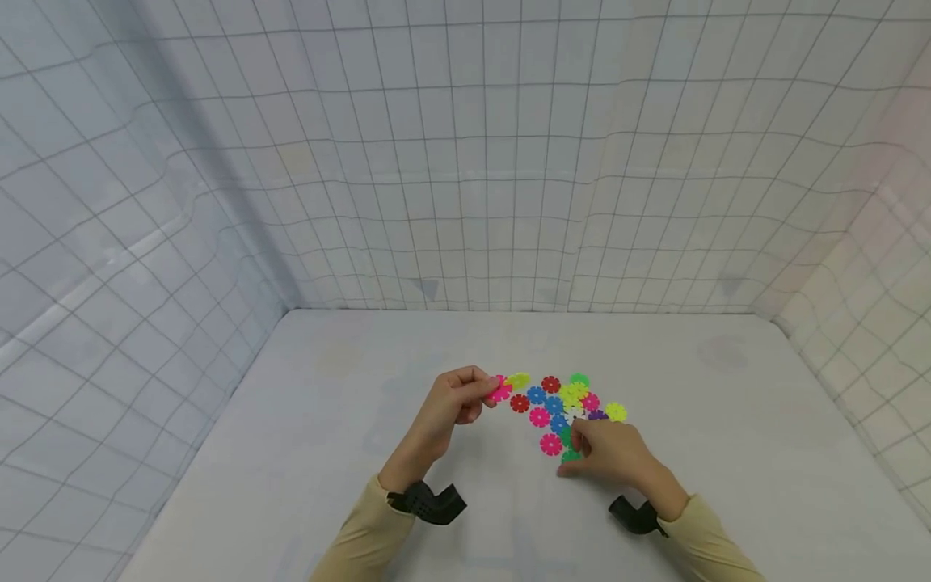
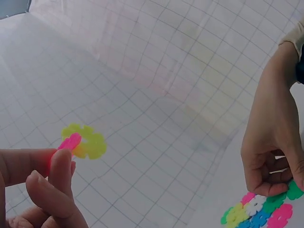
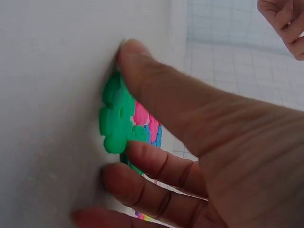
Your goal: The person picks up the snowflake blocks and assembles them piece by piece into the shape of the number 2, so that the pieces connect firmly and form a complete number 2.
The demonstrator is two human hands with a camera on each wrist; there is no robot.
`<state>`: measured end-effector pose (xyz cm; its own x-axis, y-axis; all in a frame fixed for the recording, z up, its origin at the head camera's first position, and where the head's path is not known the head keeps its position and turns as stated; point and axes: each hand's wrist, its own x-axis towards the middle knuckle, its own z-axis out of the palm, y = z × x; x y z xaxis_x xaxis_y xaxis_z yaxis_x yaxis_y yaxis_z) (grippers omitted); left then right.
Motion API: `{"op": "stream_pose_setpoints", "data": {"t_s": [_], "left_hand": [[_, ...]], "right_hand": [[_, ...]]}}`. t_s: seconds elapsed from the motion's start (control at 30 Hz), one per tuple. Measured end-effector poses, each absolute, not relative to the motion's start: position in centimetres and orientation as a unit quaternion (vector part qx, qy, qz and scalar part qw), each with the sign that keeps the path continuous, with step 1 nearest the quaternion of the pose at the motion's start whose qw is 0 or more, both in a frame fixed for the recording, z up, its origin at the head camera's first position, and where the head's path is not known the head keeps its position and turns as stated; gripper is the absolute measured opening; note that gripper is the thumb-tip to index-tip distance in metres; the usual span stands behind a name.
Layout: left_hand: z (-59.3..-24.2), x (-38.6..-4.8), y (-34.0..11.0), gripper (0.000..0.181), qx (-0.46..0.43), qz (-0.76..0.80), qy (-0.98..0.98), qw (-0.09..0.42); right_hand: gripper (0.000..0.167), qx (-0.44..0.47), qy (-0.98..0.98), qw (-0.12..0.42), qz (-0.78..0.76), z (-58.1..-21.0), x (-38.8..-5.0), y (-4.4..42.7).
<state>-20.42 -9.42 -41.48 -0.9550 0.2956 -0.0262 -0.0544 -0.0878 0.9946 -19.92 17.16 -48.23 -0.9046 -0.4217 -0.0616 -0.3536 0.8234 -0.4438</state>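
My left hand point(image 1: 449, 404) pinches a pink notched flower-shaped disc point(image 1: 500, 390) between thumb and forefinger, above the table. A yellow notched disc point(image 2: 85, 141) is joined edge-on to that pink one. Low at the near side of a spread of discs, my right hand point(image 1: 614, 451) has its thumb and fingertips apart, on either side of a green disc point(image 3: 118, 116). That green disc lies on the table, and its thumb-side edge is partly hidden by the thumb. A firm hold on it does not show.
Loose discs lie between the hands, among them a red disc point(image 1: 550, 384), a blue disc point(image 1: 536, 395), a pink disc point(image 1: 550, 444) and a yellow disc point(image 1: 616, 412); some overlap. Grid-patterned sheeting point(image 1: 509, 162) encloses the white table point(image 1: 327, 388) at the back and sides.
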Motion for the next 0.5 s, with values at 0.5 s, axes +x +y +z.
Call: {"op": "stream_pose_setpoints", "data": {"t_s": [0.5], "left_hand": [[-41.6,-20.7,-9.3,0.026,0.060,0.785,0.601,0.138]], "right_hand": [[0.029,-0.282,0.905,0.097,-0.303,-47.3,-20.3,17.5]]}}
